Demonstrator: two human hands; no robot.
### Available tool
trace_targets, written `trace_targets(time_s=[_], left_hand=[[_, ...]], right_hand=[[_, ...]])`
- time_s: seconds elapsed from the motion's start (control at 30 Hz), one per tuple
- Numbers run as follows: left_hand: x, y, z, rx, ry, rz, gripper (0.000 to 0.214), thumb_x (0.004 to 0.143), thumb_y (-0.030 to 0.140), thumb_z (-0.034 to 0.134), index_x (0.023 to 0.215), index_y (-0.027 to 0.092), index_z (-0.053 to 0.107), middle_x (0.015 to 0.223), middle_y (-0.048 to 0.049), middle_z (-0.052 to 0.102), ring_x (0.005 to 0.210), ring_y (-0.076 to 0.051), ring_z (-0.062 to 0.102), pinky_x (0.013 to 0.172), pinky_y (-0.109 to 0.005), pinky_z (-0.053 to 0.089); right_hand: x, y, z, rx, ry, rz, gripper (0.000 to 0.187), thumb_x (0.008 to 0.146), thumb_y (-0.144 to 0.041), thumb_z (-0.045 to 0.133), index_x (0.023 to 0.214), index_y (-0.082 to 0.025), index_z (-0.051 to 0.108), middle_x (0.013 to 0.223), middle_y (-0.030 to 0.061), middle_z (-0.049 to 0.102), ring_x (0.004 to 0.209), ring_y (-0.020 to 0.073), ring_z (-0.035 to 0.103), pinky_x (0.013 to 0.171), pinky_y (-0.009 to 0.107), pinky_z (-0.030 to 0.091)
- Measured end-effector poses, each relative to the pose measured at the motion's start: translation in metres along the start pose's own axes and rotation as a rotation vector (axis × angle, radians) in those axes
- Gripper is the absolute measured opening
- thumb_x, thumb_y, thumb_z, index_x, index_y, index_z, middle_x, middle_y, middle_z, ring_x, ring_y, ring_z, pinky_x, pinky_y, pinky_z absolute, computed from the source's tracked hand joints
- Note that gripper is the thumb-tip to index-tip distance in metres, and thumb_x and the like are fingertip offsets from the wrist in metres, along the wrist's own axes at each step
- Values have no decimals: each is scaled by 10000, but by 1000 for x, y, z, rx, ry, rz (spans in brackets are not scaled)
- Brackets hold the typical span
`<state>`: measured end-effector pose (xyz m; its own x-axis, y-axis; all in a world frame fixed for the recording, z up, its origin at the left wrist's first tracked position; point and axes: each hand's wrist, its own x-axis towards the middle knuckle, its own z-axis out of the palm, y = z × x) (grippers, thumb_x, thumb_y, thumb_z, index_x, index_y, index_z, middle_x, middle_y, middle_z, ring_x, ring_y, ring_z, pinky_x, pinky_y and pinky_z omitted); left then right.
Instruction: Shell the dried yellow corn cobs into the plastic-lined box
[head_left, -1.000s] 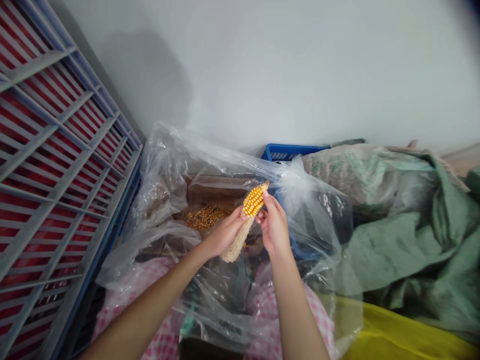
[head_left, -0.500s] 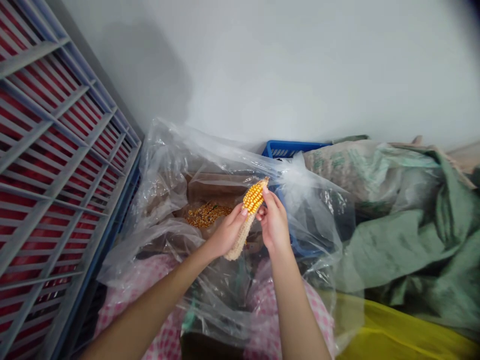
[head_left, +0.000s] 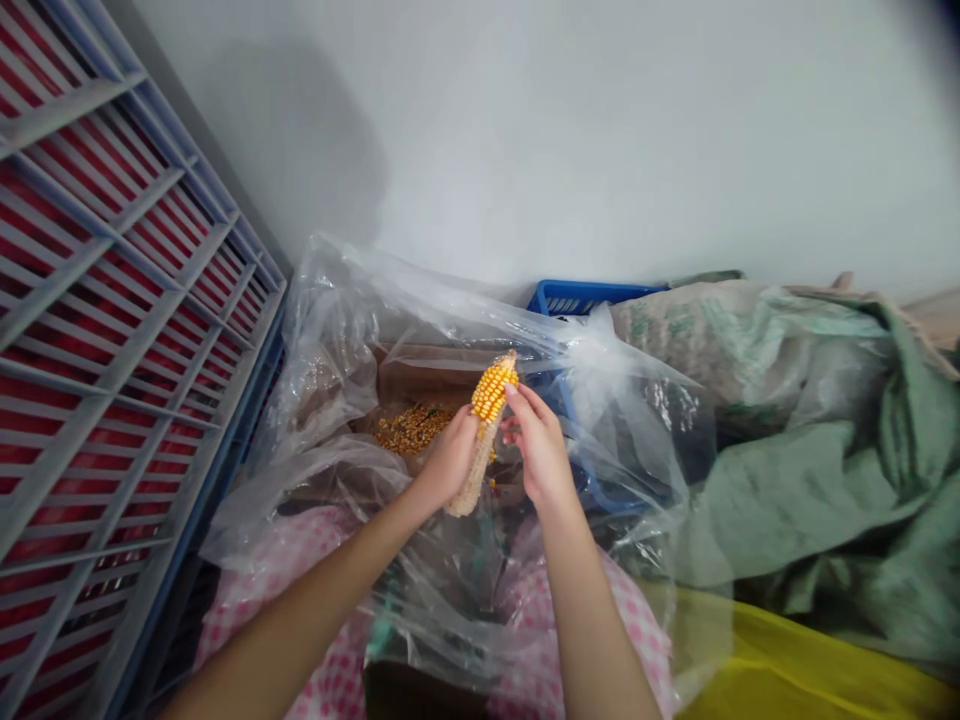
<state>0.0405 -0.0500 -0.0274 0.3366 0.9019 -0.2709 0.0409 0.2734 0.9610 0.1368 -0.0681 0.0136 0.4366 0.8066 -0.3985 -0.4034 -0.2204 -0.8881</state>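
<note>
My left hand (head_left: 448, 462) grips a corn cob (head_left: 489, 400) around its bare, pale lower half. Orange-yellow kernels remain on the cob's upper end. My right hand (head_left: 537, 447) pinches that upper end, with the thumb on the kernels and the fingers curled behind. Below the hands, a pile of loose corn kernels (head_left: 414, 428) lies in a cardboard box (head_left: 427, 375), inside a clear plastic bag (head_left: 330, 400).
A grey-blue rack with red slats (head_left: 127, 330) stands at the left against a white wall (head_left: 600, 130). Beyond the bag are a blue plastic basket (head_left: 592, 297) and green woven sacks (head_left: 787, 500). Pink checked cloth (head_left: 262, 570) and yellow sheeting (head_left: 795, 670) lie below.
Both hands and the cob have shifted slightly left. The cob's kernel end now leans less to the right, and my right hand has slid along it.
</note>
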Motion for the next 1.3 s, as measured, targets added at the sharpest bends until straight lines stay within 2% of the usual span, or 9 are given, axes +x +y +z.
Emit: trace_targets(time_s=[0.1,0.23,0.37,0.47,0.63,0.8,0.93,1.2,1.3], left_hand=[[3,4,-3,-92,79,-84,307,800,352,296,872,163,526,766,-24,600,748,-156,555,675,-277,439],[3,11,-4,-135,132,-191,253,782,327,290,696,167,465,639,-10,533,658,-145,526,631,-269,431],[5,11,-4,-15,191,-53,219,793,279,296,798,159,480,806,-37,573,806,-154,533,759,-283,421],[7,11,-6,112,179,39,259,811,258,275,899,149,492,938,-71,580,920,-170,524,835,-299,399],[3,10,-10,256,146,99,306,834,242,251,995,161,498,944,-80,603,1029,-202,518,890,-336,377],[-4,14,-10,421,137,185,399,888,365,192,1108,158,453,1043,-126,588,1033,-224,536,868,-350,386],[-7,20,-11,504,133,151,500,881,471,127,1116,157,437,1024,-142,606,961,-243,576,805,-359,408],[-6,18,-9,538,126,130,552,869,509,102,1108,152,450,926,-140,641,908,-242,604,772,-348,420],[-3,18,-11,532,157,92,606,856,538,81,1091,150,484,946,-148,643,929,-256,599,783,-358,416]], right_hand=[[-2,4,2,-48,-23,1,367,622,-343,657,961,-205,638,944,4,664,753,105,584,608,195,419],[-3,12,6,9,-105,21,433,591,-222,665,1022,-193,626,1098,42,634,996,159,578,826,257,437],[-3,17,10,16,-153,15,510,587,-193,668,1091,-181,593,1105,56,634,1017,178,585,894,302,433],[-2,19,11,22,-167,-18,504,597,-203,664,1095,-176,590,1107,56,633,1014,175,589,912,305,429],[0,21,11,5,-228,-62,464,620,-203,640,1082,-177,596,1079,49,645,963,163,607,914,310,423],[0,23,12,-44,-238,-109,385,626,-185,591,1009,-167,623,963,36,678,860,151,621,845,286,446],[-1,25,12,-70,-217,-100,345,621,-181,580,963,-164,627,902,27,682,790,138,621,800,269,452],[0,31,12,-69,-184,-109,339,602,-205,588,937,-163,627,852,26,680,827,155,612,781,276,460],[-1,28,12,-11,-141,-48,359,586,-199,593,943,-165,618,800,21,681,764,151,619,744,283,475]])
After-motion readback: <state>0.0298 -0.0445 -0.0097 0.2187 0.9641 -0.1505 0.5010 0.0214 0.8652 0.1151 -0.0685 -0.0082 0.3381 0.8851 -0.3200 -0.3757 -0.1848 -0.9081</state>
